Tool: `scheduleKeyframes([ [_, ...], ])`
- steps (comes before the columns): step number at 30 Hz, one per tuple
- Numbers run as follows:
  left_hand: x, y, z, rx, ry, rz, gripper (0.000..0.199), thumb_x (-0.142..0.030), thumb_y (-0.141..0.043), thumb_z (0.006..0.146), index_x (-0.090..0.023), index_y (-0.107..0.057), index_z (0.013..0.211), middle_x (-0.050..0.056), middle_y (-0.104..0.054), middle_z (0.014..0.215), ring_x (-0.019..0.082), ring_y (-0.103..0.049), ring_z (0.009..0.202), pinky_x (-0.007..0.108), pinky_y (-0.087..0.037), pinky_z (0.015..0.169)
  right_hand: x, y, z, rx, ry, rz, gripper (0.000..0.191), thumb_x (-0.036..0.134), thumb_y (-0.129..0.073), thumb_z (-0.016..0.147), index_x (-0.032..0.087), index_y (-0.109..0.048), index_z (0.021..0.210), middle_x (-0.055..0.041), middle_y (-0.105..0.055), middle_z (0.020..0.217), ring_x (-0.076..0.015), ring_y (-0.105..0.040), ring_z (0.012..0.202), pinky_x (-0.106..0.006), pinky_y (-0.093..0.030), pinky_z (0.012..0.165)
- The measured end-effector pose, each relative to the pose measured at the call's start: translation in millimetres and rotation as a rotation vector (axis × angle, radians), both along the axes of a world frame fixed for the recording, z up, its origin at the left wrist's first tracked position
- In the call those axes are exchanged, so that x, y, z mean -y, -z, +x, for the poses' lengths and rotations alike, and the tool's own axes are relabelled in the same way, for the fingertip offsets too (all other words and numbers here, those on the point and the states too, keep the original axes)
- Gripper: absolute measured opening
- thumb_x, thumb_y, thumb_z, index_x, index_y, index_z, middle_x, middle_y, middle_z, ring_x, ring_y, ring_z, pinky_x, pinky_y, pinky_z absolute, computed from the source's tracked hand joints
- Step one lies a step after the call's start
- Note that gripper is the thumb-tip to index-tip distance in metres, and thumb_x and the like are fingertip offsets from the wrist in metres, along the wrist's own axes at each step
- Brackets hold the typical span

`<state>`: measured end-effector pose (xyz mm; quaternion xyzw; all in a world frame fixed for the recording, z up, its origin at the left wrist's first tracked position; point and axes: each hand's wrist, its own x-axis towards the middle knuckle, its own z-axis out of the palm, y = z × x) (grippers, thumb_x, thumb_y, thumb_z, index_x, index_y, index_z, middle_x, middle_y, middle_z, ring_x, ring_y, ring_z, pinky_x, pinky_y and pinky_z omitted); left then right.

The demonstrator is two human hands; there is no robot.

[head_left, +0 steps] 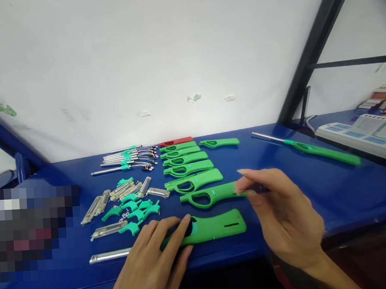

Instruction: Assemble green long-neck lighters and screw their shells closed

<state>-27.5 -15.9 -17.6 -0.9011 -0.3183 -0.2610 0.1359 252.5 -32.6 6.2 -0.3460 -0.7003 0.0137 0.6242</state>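
My left hand is wrapped over the front part of a green lighter near the table's front edge; its metal tube sticks out to the left. To the right, my right hand is raised with thumb and fingertips brought together; anything between them is too small to make out. Its fingertips overlap the handle end of a green casing behind the lighter. More green casings and a red one lie in a column further back.
On the blue table, metal tubes with wires, clear tanks and teal triggers lie at left. A complete green lighter is at right, near a white power strip. A wall stands behind.
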Motion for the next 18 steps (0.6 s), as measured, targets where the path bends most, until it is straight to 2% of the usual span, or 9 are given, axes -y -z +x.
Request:
scheduleKeyframes([
  [3, 0.2, 1.0, -2.4, -0.023, -0.010, -0.039, 0.044, -0.034, -0.047, 0.120, -0.026, -0.057, 0.162, 0.010, -0.075, 0.136, 0.027, -0.075, 0.120, 0.041, -0.064, 0.106, 13.6, -11.6, 9.0, 0.073, 0.096, -0.078, 0.045, 0.010, -0.057, 0.109, 0.034, -0.069, 0.145, -0.0025, -0.076, 0.110, -0.0198, -0.072, 0.095, -0.033, -0.062, 0.081],
  [5, 0.4, 1.2, -2.9, -0.031, -0.014, -0.055, 0.045, -0.034, -0.048, 0.120, -0.026, -0.056, 0.163, 0.010, -0.074, 0.138, 0.028, -0.074, 0.122, 0.041, -0.064, 0.107, 23.6, -18.8, 18.5, 0.175, 0.181, -0.187, 0.031, 0.023, -0.063, 0.110, 0.032, -0.073, 0.137, -0.0022, -0.073, 0.101, -0.0183, -0.072, 0.084, -0.030, -0.061, 0.071],
  [7, 1.0, 0.9, -2.7, -0.026, -0.014, -0.059, 0.045, -0.034, -0.049, 0.120, -0.026, -0.055, 0.164, 0.010, -0.074, 0.138, 0.028, -0.074, 0.123, 0.041, -0.064, 0.107, 29.9, -20.4, 29.2, 0.309, 0.235, -0.271, 0.019, 0.038, -0.071, 0.107, 0.033, -0.077, 0.124, -0.0015, -0.073, 0.098, -0.0170, -0.072, 0.073, -0.028, -0.060, 0.063],
  [9, 1.5, 0.3, -2.4, -0.020, -0.017, -0.063, 0.045, -0.034, -0.049, 0.120, -0.026, -0.055, 0.163, 0.009, -0.073, 0.138, 0.028, -0.073, 0.123, 0.040, -0.065, 0.106, 30.8, -15.8, 38.3, 0.421, 0.242, -0.321, 0.016, 0.046, -0.072, 0.107, 0.033, -0.079, 0.113, -0.0016, -0.075, 0.100, -0.0170, -0.075, 0.070, -0.028, -0.060, 0.059],
  [13, 2.1, -0.7, -2.2, -0.019, -0.018, -0.058, 0.043, -0.034, -0.047, 0.121, -0.026, -0.056, 0.162, 0.009, -0.073, 0.137, 0.027, -0.073, 0.122, 0.040, -0.065, 0.105, 21.1, -2.5, 45.1, 0.491, 0.191, -0.374, 0.018, 0.046, -0.068, 0.109, 0.033, -0.081, 0.108, -0.0016, -0.078, 0.103, -0.0171, -0.077, 0.067, -0.029, -0.057, 0.053],
  [18, 2.9, -0.3, -1.4, -0.026, -0.014, -0.047, 0.043, -0.033, -0.045, 0.121, -0.025, -0.054, 0.162, 0.009, -0.073, 0.136, 0.027, -0.073, 0.122, 0.041, -0.064, 0.105, 10.6, -0.9, 43.9, 0.504, 0.104, -0.403, 0.021, 0.042, -0.068, 0.110, 0.032, -0.081, 0.096, -0.0004, -0.079, 0.096, -0.0170, -0.079, 0.069, -0.027, -0.058, 0.054],
])
